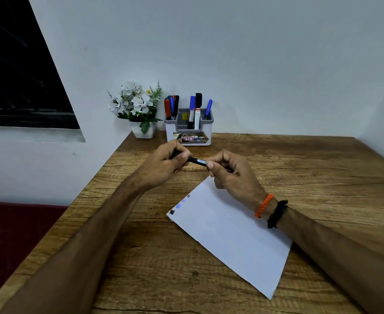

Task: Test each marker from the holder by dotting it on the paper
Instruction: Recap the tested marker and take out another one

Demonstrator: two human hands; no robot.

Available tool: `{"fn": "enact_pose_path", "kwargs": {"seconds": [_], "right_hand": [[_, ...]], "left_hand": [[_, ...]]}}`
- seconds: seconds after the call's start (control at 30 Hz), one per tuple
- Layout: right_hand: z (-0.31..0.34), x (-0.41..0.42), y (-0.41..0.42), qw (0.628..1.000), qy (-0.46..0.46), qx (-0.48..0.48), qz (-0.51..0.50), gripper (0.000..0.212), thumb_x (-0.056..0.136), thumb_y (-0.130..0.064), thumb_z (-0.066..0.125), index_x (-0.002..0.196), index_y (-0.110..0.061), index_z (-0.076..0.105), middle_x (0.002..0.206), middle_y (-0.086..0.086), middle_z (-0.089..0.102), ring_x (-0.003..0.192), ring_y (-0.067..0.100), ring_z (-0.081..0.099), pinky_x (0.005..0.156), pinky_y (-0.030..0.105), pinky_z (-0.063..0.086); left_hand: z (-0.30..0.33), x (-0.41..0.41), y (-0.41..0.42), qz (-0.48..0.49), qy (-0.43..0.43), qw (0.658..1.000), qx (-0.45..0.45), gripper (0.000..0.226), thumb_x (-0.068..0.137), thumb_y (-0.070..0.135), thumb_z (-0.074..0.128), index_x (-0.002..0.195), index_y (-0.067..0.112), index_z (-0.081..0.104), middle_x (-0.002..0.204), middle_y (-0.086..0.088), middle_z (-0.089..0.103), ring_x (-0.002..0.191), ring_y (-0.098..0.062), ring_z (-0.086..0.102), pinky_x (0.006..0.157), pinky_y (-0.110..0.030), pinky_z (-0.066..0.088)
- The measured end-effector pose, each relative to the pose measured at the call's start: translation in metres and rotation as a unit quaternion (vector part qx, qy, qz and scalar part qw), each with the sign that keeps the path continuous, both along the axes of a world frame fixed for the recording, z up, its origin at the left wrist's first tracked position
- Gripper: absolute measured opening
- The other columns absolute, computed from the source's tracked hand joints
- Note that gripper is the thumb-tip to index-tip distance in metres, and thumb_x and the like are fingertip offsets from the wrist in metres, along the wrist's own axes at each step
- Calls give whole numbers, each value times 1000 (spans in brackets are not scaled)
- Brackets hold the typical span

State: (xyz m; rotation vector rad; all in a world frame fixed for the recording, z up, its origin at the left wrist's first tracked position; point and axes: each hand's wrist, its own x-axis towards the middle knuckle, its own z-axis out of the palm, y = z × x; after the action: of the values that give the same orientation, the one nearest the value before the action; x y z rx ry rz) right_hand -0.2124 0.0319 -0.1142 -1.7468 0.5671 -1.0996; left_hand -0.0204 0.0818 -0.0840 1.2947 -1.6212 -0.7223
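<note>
Both hands are gripping one black marker [196, 160] above the wooden table [311, 168].

The left hand [164, 164] and right hand [231, 175] are each clasping one end, just beyond the white paper sheet [229, 234]; the grey-and-white marker holder [188, 130] is standing farther back.

Black marker [196, 160] lay roughly level above the table, both ends gripped. White paper [229, 232] sat skewed on the wood, dots near its left corner. White-grey holder [187, 130] stood by the wall, markers upright.

White paper [229, 234]; black marker [196, 160]; brown woodgrain table [311, 177].
</note>
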Motion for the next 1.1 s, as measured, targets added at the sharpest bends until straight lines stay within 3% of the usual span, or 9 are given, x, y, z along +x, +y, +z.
{"fn": "enact_pose_path", "kwargs": {"seconds": [0.23,0.33,0.5,0.57,0.63,0.7,0.77,0.9,1.1], "right_hand": [[0,0,1,1000,-1,-9,12,17,97,-4,57,81,-11,58,62,-1,56,43,3,41,44,18,35],[8,-5,-3,1000,5,-7,7,15,96,-3,59,83,-11,61,63,-4,62,48,3,49,48,17,40],[13,0,-2,994,60,-70,-51,13,88,-10,72,90,-21,66,80,-4,75,70,8,70,65,23,51],[16,1,2,988,90,-103,-75,22,83,-12,77,97,-23,64,79,-4,76,68,3,69,65,24,52],[23,2,7,979,121,-145,-79,47,82,-13,78,123,-23,56,81,-6,76,70,3,70,69,26,56],[32,2,11,972,144,-176,-66,80,82,-12,77,146,-35,35,89,-6,75,73,4,71,71,24,59],[39,1,12,963,163,-206,-64,97,81,-12,78,151,-46,20,91,-9,71,70,5,70,68,20,58],[46,-2,13,950,176,-250,-58,99,81,-11,77,151,-48,18,93,-9,66,67,6,70,65,21,58],[46,-3,11,957,164,-234,-56,94,79,-8,78,147,-48,27,88,-7,66,61,8,70,64,27,61]], "left_hand": [[0,-2,1,11,-17,1000,-5,10,98,13,49,90,12,56,71,3,57,61,-9,47,56,-24,40],[5,-4,-1,15,-3,1000,-26,5,96,10,52,94,10,57,75,0,58,61,-6,52,58,-21,45],[11,-10,-1,84,150,983,-58,30,86,-3,63,110,5,46,87,-6,65,65,-5,68,57,-19,55],[14,-15,0,106,199,972,-71,40,82,-2,68,113,6,44,78,-2,70,63,-8,69,54,-20,55],[15,-20,0,116,217,966,-84,48,76,3,74,114,8,44,73,-1,70,65,-8,70,55,-20,53],[16,-24,0,119,216,965,-93,55,70,11,78,114,12,45,74,-1,69,69,-6,70,58,-19,53],[16,-27,1,115,214,965,-95,57,67,16,78,113,16,45,74,1,69,71,-5,70,59,-18,53],[18,-30,2,110,203,968,-101,62,62,24,79,115,18,45,78,0,70,77,-7,71,68,-23,56],[15,-27,2,101,191,972,-89,68,61,35,78,118,17,46,86,-1,72,87,-11,71,77,-30,55]]}}
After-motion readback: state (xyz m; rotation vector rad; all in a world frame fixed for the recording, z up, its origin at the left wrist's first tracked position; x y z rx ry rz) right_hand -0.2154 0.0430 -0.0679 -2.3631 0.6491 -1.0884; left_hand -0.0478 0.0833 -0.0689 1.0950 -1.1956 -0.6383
